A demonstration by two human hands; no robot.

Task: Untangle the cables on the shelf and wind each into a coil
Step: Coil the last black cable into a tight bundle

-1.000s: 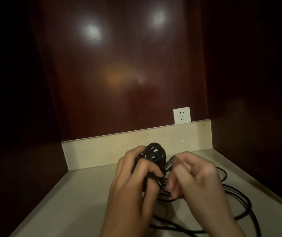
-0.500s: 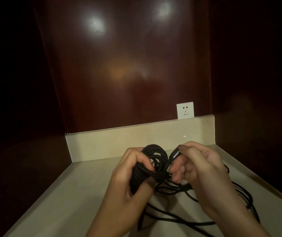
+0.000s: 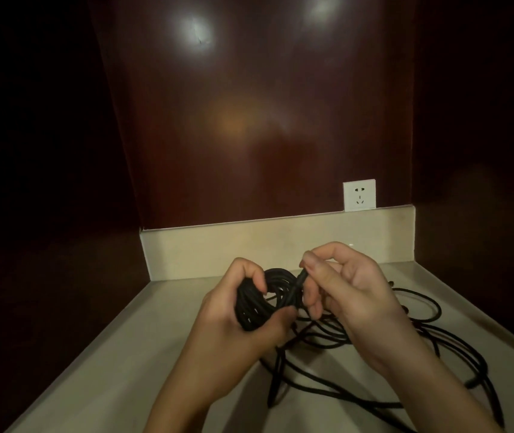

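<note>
A coil of black cable (image 3: pixel 276 292) is held above the pale shelf (image 3: pixel 124 354). My left hand (image 3: pixel 243 320) grips the coil, fingers and thumb curled round its loops. My right hand (image 3: pixel 346 285) pinches a strand of the same cable (image 3: pixel 298 281) just right of the coil, between thumb and forefinger. More black cable (image 3: pixel 405 342) lies in loose tangled loops on the shelf under and to the right of my right hand.
The shelf sits in a dark red wooden recess with a pale back ledge (image 3: pixel 249 242). A white wall socket (image 3: pixel 359 195) is fixed above the ledge at the back right. The recess walls close in on both sides.
Both hands have shifted slightly while turning the coil; the right hand has brought the pinched strand up beside the coil's right edge. The view has tilted up a little.
</note>
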